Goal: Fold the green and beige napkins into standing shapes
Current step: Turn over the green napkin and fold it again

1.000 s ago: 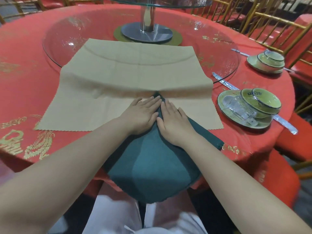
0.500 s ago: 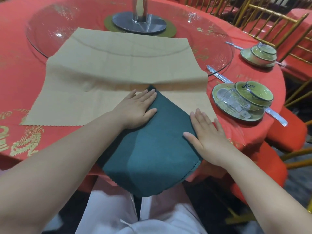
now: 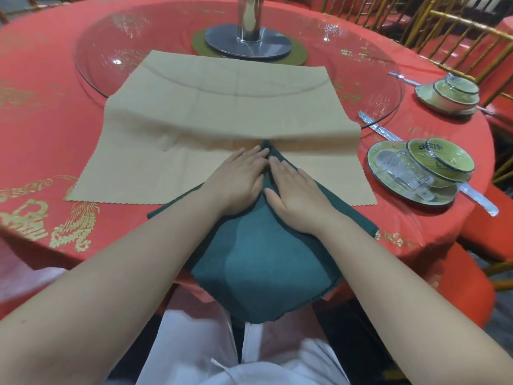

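A dark green napkin (image 3: 261,270) lies folded to a point on the near edge of the red table (image 3: 41,140), its lower part hanging over the edge toward my lap. Its tip rests on a beige napkin (image 3: 222,107) spread flat, half on the glass turntable (image 3: 94,51). My left hand (image 3: 236,182) presses flat on the green napkin's left flap. My right hand (image 3: 294,195) presses flat on the right flap. Both hands lie side by side along the centre line, fingers straight and pointing away from me.
To the right stands a place setting (image 3: 388,190) with a green bowl (image 3: 441,159), a tipped glass (image 3: 405,170) and wrapped cutlery (image 3: 477,198). A second setting (image 3: 449,95) sits farther back. The turntable's metal post (image 3: 249,37) rises at centre. Gold chairs (image 3: 458,31) ring the table.
My right hand has moved from the green napkin's right corner back to the centre, bringing the right flap in beside my left hand. A green corner now shows at the left.
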A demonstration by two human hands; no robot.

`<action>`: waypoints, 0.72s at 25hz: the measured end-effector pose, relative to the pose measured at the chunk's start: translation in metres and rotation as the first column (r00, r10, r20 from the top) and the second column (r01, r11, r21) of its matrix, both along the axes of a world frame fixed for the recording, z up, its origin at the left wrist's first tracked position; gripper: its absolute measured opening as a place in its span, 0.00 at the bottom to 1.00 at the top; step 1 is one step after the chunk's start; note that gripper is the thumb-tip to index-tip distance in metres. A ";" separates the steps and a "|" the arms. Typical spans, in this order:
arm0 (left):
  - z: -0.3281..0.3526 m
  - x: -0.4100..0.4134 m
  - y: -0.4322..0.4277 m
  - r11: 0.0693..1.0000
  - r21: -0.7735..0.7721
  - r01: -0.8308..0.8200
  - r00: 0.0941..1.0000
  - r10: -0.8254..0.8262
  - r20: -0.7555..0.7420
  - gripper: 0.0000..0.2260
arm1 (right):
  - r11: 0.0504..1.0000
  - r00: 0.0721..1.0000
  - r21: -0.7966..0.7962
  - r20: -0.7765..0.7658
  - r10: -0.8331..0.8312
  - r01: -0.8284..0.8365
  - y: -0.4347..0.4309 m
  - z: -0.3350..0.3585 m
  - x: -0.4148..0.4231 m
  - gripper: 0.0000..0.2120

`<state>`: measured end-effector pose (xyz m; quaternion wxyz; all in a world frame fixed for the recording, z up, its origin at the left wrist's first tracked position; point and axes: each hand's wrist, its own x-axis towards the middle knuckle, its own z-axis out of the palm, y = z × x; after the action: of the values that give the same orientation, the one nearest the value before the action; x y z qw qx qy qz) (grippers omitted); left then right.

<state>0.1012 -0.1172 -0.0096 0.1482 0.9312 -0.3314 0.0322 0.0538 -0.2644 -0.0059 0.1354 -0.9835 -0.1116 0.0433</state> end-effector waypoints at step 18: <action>0.003 -0.072 0.124 0.947 0.315 -0.057 0.995 0.078 -0.055 0.42 | 1.000 0.995 0.012 0.100 0.008 -0.009 -0.007 -0.010 0.002 0.28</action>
<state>0.0294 0.0069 -0.0071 0.0083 0.9543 -0.2952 -0.0470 0.0558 -0.2714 -0.0157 0.1357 -0.9831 -0.1228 -0.0059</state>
